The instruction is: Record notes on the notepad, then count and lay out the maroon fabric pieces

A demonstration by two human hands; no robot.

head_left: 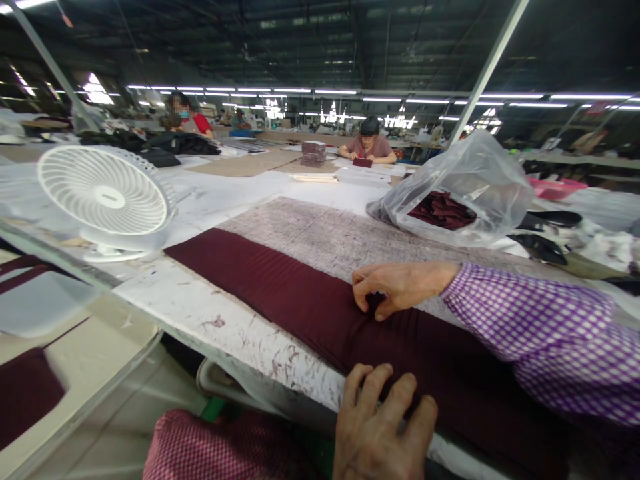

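Note:
A long strip of dark maroon fabric (280,280), apparently in layers, runs diagonally along the near edge of the table. My right hand (400,287), in a purple checked sleeve, reaches in from the right. Its thumb and fingers curl down and pinch at the top of the fabric, with small creases around them. Nearer to me, my left hand (385,420) rests on the strip's front edge, fingers spread and slightly bent. The left thumb is hidden.
A white fan (107,197) stands at the left. Beyond the strip lies a worn grey board (310,230), with a clear plastic bag (480,180) of maroon pieces at right. A person (369,143) works across the table near a stack of pieces (313,153). A pink basin (557,188) is farther right.

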